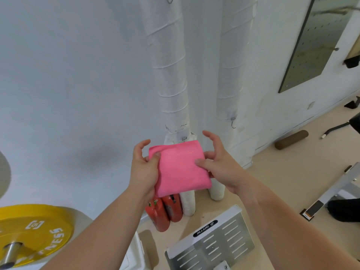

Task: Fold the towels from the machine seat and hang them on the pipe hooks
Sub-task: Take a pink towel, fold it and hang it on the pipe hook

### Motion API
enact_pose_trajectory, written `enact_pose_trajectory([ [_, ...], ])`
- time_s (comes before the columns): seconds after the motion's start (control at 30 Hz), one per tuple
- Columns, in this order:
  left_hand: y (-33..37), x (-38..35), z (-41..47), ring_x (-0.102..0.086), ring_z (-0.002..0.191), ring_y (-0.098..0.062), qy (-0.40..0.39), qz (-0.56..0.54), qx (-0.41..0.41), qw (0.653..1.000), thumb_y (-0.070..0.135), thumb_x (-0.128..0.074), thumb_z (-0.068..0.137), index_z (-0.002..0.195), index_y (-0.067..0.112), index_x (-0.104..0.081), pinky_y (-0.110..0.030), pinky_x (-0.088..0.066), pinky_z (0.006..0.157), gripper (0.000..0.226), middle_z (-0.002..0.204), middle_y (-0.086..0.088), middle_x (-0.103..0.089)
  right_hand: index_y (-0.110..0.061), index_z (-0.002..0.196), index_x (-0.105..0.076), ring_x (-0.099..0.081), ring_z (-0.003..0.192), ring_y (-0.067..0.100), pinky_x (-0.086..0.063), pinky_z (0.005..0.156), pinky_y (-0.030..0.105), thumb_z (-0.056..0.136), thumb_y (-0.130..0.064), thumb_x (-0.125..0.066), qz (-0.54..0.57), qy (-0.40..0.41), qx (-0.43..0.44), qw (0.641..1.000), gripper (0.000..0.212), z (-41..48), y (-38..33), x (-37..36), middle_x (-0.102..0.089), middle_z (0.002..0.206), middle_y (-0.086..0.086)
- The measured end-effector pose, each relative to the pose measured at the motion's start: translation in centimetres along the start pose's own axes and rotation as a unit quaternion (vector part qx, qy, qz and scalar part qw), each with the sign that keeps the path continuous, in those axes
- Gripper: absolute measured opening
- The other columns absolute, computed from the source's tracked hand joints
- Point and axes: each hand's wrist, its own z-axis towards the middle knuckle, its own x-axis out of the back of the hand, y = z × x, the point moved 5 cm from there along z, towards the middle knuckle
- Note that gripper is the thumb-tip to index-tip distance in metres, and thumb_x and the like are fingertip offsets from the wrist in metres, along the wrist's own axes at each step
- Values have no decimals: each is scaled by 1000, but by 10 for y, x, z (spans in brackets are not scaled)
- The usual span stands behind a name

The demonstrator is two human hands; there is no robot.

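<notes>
A pink towel (pixel 180 168), folded into a small square, is held up in front of two white wrapped pipes. My left hand (pixel 144 166) pinches its left edge with the thumb on top. My right hand (pixel 216 162) pinches the right edge, thumb on the cloth and the other fingers spread. The left pipe (pixel 171 75) has a metal hook (pixel 170 0) at the top of the view. On the right pipe (pixel 231 75) a small hook (pixel 233 122) hangs just above and right of the towel.
A yellow weight plate (pixel 33 230) on a bar sits at lower left. Two red objects (pixel 163 211) stand by the pipe bases. A slotted metal footplate (pixel 212 238) lies below my hands. A brown roller (pixel 291 139) and machine frame parts (pixel 342 184) are on the floor at right.
</notes>
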Motion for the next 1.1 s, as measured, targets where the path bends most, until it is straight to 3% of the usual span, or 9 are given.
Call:
enact_pose_trajectory([
  [0.17, 32, -6, -6, -66, 88, -24, -29, 27, -90, 995, 8, -57, 98, 102, 41, -62, -40, -52, 74, 34, 106, -1, -74, -30, 102, -74, -57, 85, 6, -45, 71, 17, 96, 1, -52, -36, 79, 81, 993, 39, 12, -21, -3, -67, 107, -11],
  [0.33, 59, -1, -4, -64, 109, -11, -147, 30, -116, 982, 0, -80, 79, 136, 54, -49, -31, -59, 82, 85, 134, 13, -54, -32, 115, -71, -64, 91, 9, -54, 83, 28, 95, -4, -60, -30, 103, 112, 988, 36, 38, -54, -10, -68, 116, -9],
  [0.5, 104, 21, 38, -66, 101, -14, -120, 190, -166, 960, 5, -84, 73, 127, 42, -64, -31, -59, 81, 68, 124, 3, -63, -33, 140, -55, -63, 112, 15, -56, 96, 37, 74, -9, -85, -172, 34, 125, 976, 76, 59, -99, -23, -57, 130, -3],
  [0.6, 139, 32, 62, -63, 108, -14, -99, 268, -237, 928, 13, -86, 68, 141, 33, -56, -32, -53, 95, 81, 124, 7, -63, -33, 145, -49, -55, 114, 9, -45, 96, 15, 74, -19, -86, -315, 59, 138, 937, 80, 73, -132, -34, -52, 129, -4],
  [0.7, 170, 38, 84, -65, 106, -17, -89, 305, -312, 895, 17, -87, 66, 135, 28, -62, -27, -49, 95, 74, 119, 3, -70, -33, 136, -59, -55, 100, 8, -35, 82, 4, 74, -28, -86, -420, 92, 175, 886, 68, 83, -170, -42, -59, 112, -4],
  [0.8, 199, 35, 102, -65, 82, -9, -114, 329, -392, 852, 21, -85, 68, 106, 34, -76, -21, -47, 74, 41, 91, 10, -74, -37, 111, -71, -55, 86, 3, -39, 75, 16, 75, -28, -82, -483, 111, 214, 842, 39, 89, -206, -45, -59, 91, -8],
  [0.87, 216, 31, 115, -57, 76, -5, -131, 342, -416, 832, 26, -84, 70, 95, 35, -78, -20, -42, 66, 28, 81, 10, -63, -38, 102, -72, -52, 91, 5, -41, 79, 21, 77, -32, -81, -503, 125, 218, 827, 28, 94, -223, -41, -51, 96, -10],
  [1.0, 253, 24, 137, -52, 108, 6, -182, 284, -378, 862, 25, -87, 71, 90, 28, -78, -9, -40, 82, 21, 123, 13, -48, -37, 96, -68, -49, 115, 2, -36, 94, 12, 81, -31, -82, -452, 98, 200, 864, 21, 102, -258, -25, -48, 126, -16],
  [1.1, 284, 16, 135, -64, 104, -1, -236, 211, -333, 888, 18, -85, 76, 90, 23, -77, -25, -54, 83, 17, 116, 15, -67, -21, 99, -71, -64, 89, 5, -50, 80, 24, 85, -21, -80, -343, 64, 212, 913, 17, 103, -287, -12, -71, 99, -6],
])
